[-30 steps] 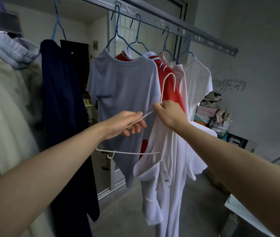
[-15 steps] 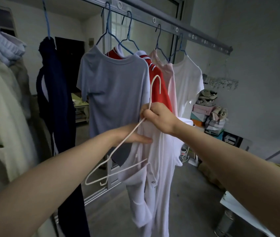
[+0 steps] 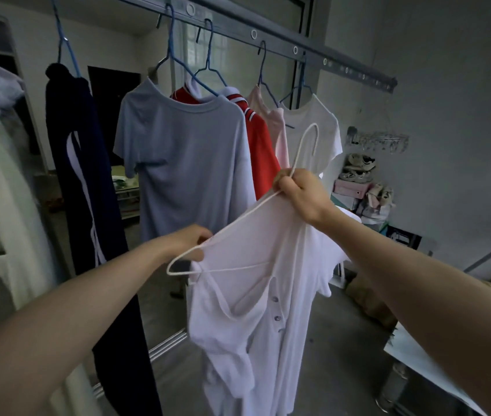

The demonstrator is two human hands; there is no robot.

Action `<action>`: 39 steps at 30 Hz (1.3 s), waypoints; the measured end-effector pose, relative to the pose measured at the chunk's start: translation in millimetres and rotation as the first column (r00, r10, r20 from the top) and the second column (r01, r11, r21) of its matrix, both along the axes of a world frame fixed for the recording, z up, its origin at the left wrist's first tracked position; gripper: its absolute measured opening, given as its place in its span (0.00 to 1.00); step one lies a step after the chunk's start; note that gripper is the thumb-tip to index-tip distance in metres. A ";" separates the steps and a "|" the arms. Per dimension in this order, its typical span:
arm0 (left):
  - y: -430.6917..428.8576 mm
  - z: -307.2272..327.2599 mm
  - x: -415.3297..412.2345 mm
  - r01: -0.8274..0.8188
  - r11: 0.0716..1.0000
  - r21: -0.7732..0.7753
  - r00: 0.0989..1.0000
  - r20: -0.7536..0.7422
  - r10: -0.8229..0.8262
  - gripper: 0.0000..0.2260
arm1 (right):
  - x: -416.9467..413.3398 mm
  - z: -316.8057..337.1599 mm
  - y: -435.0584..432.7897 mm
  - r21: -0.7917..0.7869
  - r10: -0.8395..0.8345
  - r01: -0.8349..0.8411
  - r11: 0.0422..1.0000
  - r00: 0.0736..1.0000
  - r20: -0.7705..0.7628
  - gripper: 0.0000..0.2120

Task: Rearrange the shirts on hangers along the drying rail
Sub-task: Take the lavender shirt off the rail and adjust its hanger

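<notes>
Well below the drying rail [image 3: 274,42], the right hand [image 3: 298,193] clamps the white hanger [image 3: 232,267] at its neck. The left hand [image 3: 190,241] pinches the white shirt [image 3: 253,310] by the hanger's bare arm. The shirt looks only half-threaded and could slide off if raised to the rail now.

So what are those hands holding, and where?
A white wire hanger with a white buttoned garment: right hand grips the neck under the hook, left hand pinches the fabric at its lower shoulder.
</notes>
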State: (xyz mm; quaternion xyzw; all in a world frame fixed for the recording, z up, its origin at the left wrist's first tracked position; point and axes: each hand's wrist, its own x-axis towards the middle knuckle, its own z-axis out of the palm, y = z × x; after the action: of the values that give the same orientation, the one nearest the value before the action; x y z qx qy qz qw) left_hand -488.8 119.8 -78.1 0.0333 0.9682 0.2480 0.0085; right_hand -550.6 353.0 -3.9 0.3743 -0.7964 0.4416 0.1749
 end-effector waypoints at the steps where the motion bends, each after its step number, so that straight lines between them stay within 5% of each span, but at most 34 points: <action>1: -8.7 -3.2 1.9 -0.014 1.000 -0.018 1.000 0.002 0.014 0.10 | -2.6 0.2 2.9 -0.017 -0.023 0.023 1.000 1.000 -0.002 0.17; 3: -22.7 -8.4 6.9 -0.065 0.998 -0.012 0.998 0.011 0.065 0.05 | -8.3 0.3 8.3 -0.040 -0.065 0.064 0.997 0.998 -0.002 0.18; 8: -41.4 -17.9 11.3 -0.362 0.909 0.206 0.931 0.028 0.364 0.12 | -15.4 -5.8 14.7 -0.029 -0.137 0.136 0.990 0.990 -0.035 0.19; 12: -38.3 -16.0 8.0 -0.447 0.841 0.304 0.882 -0.010 0.472 0.13 | -16.4 -12.0 11.5 -0.044 -0.185 0.183 0.982 0.982 -0.049 0.19; 22: -30.2 -10.9 13.3 -0.424 0.868 0.259 0.881 -0.105 0.462 0.08 | -17.5 -8.5 12.7 -0.123 -0.275 0.281 0.952 0.960 0.058 0.19; 25: -23.2 -1.8 13.7 -0.391 0.880 0.270 0.880 -0.169 0.443 0.14 | -19.1 -12.0 15.0 -0.106 -0.304 0.306 0.946 0.952 0.037 0.18; 31: -5.6 16.7 7.8 -0.400 0.778 0.485 0.784 -0.258 0.564 0.15 | -11.1 -14.4 6.9 -0.051 -0.237 0.236 0.971 0.971 -0.024 0.15; 39: 16.7 49.4 4.8 -0.284 0.848 0.447 0.820 -0.344 0.457 0.10 | 2.8 -15.2 -22.6 -0.064 -0.114 0.113 0.992 0.993 -0.009 0.19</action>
State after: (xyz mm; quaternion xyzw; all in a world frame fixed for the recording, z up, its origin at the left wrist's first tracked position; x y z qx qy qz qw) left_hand -484.0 136.5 -28.8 -0.1033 0.8658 0.4115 -0.2652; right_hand -547.8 330.4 -19.1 0.3254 -0.8009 0.4536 0.2165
